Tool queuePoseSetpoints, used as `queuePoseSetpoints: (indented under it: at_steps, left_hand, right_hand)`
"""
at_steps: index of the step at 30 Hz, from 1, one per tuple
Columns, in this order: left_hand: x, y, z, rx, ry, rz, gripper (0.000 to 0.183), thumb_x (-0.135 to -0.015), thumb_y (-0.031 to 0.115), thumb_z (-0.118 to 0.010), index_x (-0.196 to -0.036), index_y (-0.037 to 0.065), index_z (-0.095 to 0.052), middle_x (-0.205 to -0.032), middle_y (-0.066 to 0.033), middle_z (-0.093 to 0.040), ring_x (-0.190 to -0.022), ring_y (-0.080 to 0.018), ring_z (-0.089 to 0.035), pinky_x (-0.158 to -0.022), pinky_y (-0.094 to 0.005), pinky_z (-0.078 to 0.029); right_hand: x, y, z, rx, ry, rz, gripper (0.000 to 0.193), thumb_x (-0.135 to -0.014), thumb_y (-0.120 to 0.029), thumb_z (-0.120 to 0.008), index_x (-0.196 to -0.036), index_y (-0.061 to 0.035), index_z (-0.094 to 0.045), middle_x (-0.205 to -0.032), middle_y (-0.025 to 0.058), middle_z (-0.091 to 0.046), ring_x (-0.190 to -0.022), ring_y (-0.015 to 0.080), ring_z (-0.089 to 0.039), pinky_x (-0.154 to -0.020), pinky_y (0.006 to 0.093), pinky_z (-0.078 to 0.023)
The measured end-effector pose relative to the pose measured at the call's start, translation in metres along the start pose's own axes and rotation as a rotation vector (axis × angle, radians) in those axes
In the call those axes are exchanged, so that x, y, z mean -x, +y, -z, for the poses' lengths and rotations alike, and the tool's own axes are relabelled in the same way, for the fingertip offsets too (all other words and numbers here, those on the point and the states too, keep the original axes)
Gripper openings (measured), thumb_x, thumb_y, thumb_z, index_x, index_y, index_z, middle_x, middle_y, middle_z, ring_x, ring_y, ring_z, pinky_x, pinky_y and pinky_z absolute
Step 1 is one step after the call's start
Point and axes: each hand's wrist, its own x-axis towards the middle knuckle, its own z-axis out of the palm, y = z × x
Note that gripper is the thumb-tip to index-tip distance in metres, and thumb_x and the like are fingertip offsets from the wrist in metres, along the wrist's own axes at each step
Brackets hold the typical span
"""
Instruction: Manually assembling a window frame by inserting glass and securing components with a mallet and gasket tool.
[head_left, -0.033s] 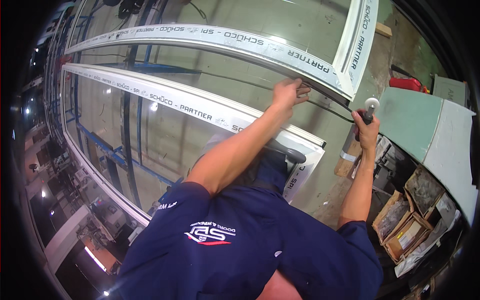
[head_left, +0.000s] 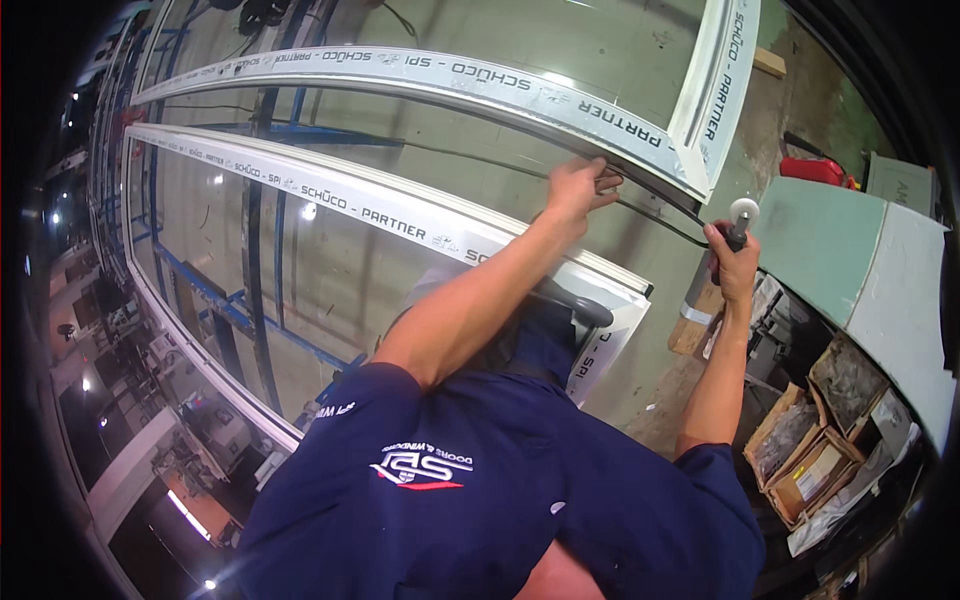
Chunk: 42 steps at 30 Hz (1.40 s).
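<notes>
Two hands work at the near corner of the white window frame (head_left: 640,130): my right hand (head_left: 735,262), just off that corner, is fisted around the dark handle of a small roller tool (head_left: 742,214) with its white wheel up, and my left hand (head_left: 578,188), further in along the frame's lower rail, pinches the black rubber gasket (head_left: 660,215) against the rail's edge. Slack gasket loops between both hands, so I judge it could kink or pop out if the pinch slips. Beyond, glass (head_left: 500,50) fills the frame.
</notes>
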Motion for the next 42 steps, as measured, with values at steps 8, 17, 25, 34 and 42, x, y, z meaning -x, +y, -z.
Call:
queuePoseSetpoints:
  at_steps: [8,17,25,34,42]
  left_hand:
    - [0.019,0.005,-0.016,-0.006,0.137,0.029,0.033,-0.105,0.023,-0.066,-0.122,-0.005,-0.061,-0.114,-0.0167,-0.072,-0.1,-0.0265,-0.075,-0.079,-0.0393,-0.065]
    - [0.013,0.0,-0.012,-0.112,0.142,0.047,0.032,-0.107,0.025,-0.064,-0.119,-0.005,-0.066,-0.106,-0.0137,-0.075,-0.094,-0.0267,-0.077,-0.072,-0.0389,-0.064]
    - [-0.009,0.01,0.0,-0.235,0.05,0.118,0.025,-0.107,0.021,-0.061,-0.113,-0.002,-0.069,-0.105,-0.0135,-0.075,-0.094,-0.0257,-0.078,-0.071,-0.0415,-0.064]
    - [-0.023,0.014,0.01,-0.352,0.029,0.064,0.021,-0.099,0.016,-0.065,-0.099,-0.003,-0.075,-0.089,-0.0138,-0.077,-0.076,-0.0233,-0.078,-0.06,-0.0432,-0.063]
    - [-0.044,0.014,0.035,-0.496,-0.224,-0.065,0.018,-0.089,0.017,-0.073,-0.101,0.004,-0.077,-0.084,-0.0092,-0.077,-0.072,-0.0201,-0.076,-0.057,-0.0385,-0.063]
  right_hand:
    - [0.018,-0.005,-0.003,0.263,-0.049,0.059,0.018,-0.092,-0.017,-0.083,-0.091,-0.0012,-0.074,-0.066,-0.0061,-0.055,-0.058,0.0039,-0.047,-0.053,0.026,-0.035]
    - [0.021,0.01,-0.008,0.237,0.008,0.119,0.019,-0.095,-0.02,-0.082,-0.098,-0.0025,-0.073,-0.067,-0.0061,-0.056,-0.052,0.0049,-0.049,-0.048,0.0248,-0.038]
    - [0.019,-0.001,-0.008,0.349,0.16,0.19,0.023,-0.094,-0.02,-0.082,-0.095,0.0003,-0.072,-0.072,-0.0018,-0.062,-0.058,0.004,-0.048,-0.053,0.0257,-0.037]
    - [0.022,-0.103,-0.08,0.236,-0.284,0.174,0.051,-0.097,-0.004,-0.069,-0.145,0.0028,-0.054,-0.102,0.0061,-0.065,-0.089,0.0101,-0.057,-0.074,0.0276,-0.048]
    - [0.005,-0.198,-0.174,0.526,-0.513,0.318,0.062,-0.095,-0.002,-0.069,-0.155,-0.0089,-0.051,-0.103,0.0163,-0.071,-0.086,0.0208,-0.068,-0.082,0.0317,-0.054]
